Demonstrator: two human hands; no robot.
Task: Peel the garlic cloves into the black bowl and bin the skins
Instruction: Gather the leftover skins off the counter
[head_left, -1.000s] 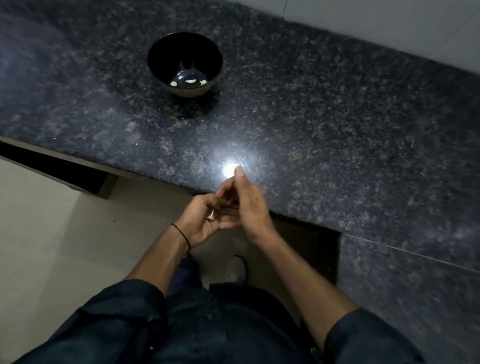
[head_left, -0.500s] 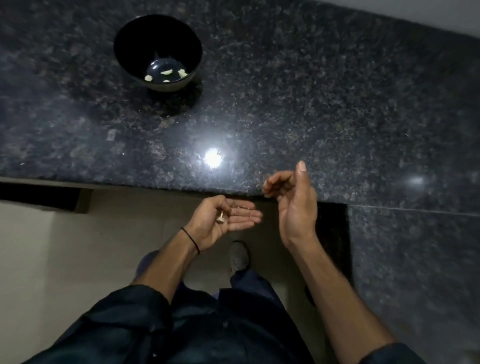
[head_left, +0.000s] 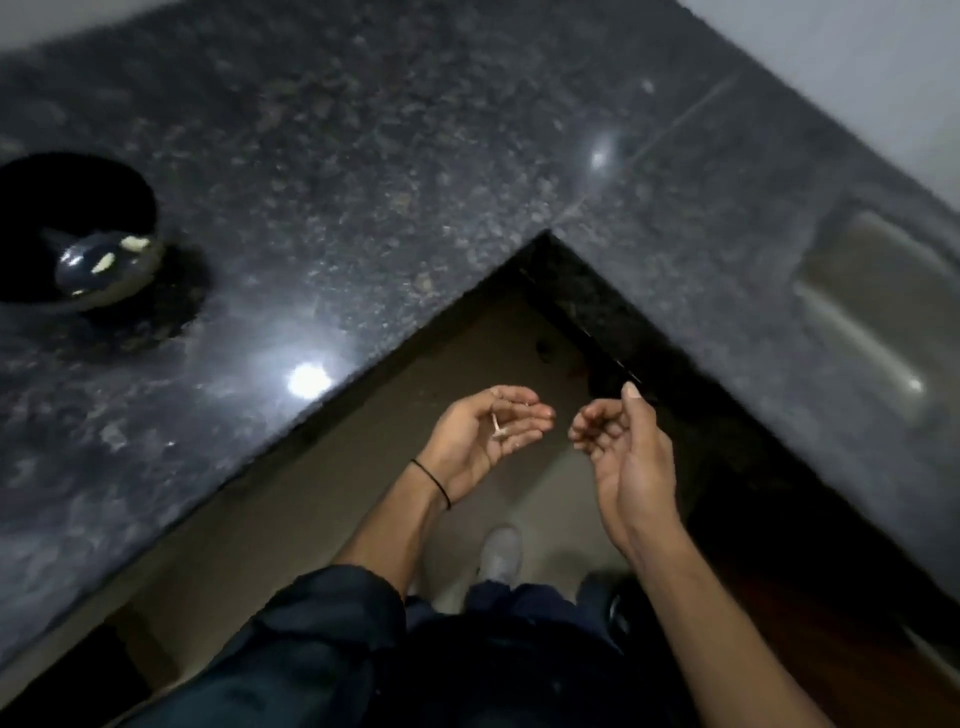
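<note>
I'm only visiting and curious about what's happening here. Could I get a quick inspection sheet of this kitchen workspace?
Surface: dark speckled granite countertop, L-shaped and glossy with lamp glare.
Job's things: black bowl on the countertop at far left, with a few peeled garlic cloves inside. A small garlic skin scrap lies in the left palm. No bin in view.
Clutter: nothing seen.
Hands: left hand is palm up, cupped under the scrap. Right hand is beside it but apart, fingers loosely curled, holding nothing visible.
Cables: nothing seen.
Surroundings: what looks like a sink at right, a pale wall, a beige floor, a shoe, and a black wristband on the left wrist.
</note>
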